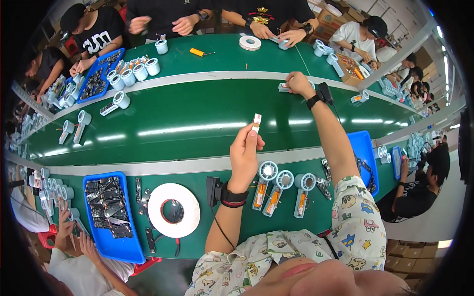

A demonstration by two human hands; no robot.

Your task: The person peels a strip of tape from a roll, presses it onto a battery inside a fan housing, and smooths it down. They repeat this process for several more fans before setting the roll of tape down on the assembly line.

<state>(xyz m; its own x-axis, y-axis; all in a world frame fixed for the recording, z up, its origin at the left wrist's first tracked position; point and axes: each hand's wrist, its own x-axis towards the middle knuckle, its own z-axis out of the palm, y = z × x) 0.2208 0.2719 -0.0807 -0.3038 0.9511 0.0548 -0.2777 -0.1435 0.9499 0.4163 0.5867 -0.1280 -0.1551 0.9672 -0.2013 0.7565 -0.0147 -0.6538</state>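
In front of me my left hand (pixel 247 150) is closed, thumb against fingers, around a small white strip with a tan band (pixel 256 121), which stands up from the fingertips. My right hand (pixel 299 85) stretches to the far side of the green conveyor belt. Its fingers are closed on a light-blue fan housing (pixel 283 88), partly hidden by the hand. On the near table, between my arms, lie three light-blue fan housings (pixel 268 170) (pixel 285 179) (pixel 305 182) with round heads; orange cells show in their handles.
A big white tape roll (pixel 190 209) lies left of my left forearm. Beyond it a blue tray (pixel 135 246) holds dark parts; another blue tray (pixel 364 143) is beside my right arm. More housings (pixel 84 117) rest on the belt (pixel 197 108). Co-workers sit across and at both sides.
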